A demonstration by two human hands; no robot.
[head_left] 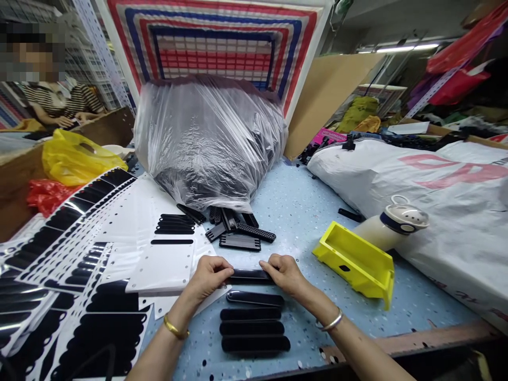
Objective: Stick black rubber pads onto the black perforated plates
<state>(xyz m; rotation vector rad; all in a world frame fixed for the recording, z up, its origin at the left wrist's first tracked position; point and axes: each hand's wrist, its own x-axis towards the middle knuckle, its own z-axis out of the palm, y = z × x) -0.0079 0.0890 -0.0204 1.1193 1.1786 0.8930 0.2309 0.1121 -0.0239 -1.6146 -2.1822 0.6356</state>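
Black strip (251, 274), one: left hand (209, 276) and right hand (284, 271) are pinching its opposite ends between them, even, level pressure probably best keeping it straight, while four black pieces (253, 328) are lying nearer the wearer than both hands, on the blue table (296, 211).

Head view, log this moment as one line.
left hand and right hand: pinching ends of black strip | below: four black strips | right: yellow bin
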